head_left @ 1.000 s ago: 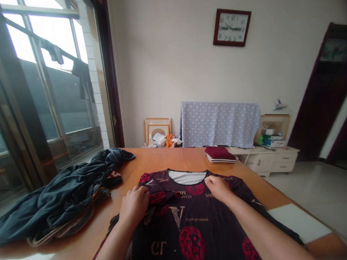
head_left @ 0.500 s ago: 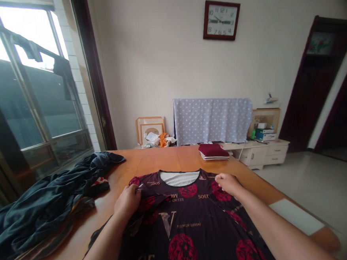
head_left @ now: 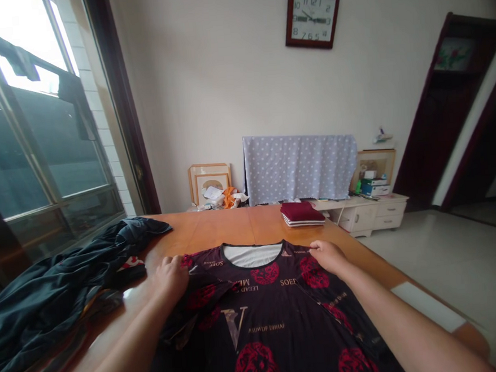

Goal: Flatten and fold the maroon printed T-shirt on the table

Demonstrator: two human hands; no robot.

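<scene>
A black shirt point(head_left: 265, 304) with red lion heads and tan lettering lies spread over the near part of the table, its round neckline pointing away from me. My left hand point(head_left: 173, 273) is closed on the shirt at its left shoulder. At the opposite shoulder, my right hand point(head_left: 327, 256) pinches the cloth with bent fingers. Some fabric is bunched in folds below my left hand. The lower part of the shirt runs out of view at the bottom.
A pile of dark clothes point(head_left: 69, 295) covers the left side of the wooden table point(head_left: 233, 224). Folded maroon garments point(head_left: 301, 213) lie near the far edge. A white sheet point(head_left: 428, 305) is on the right. Behind stands a low white cabinet point(head_left: 377, 216) beside a polka-dot cloth point(head_left: 300, 168).
My left hand has shifted outward to the left along the shoulder, pulling the cloth flatter there. My right hand keeps its hold. The whole view has moved slightly.
</scene>
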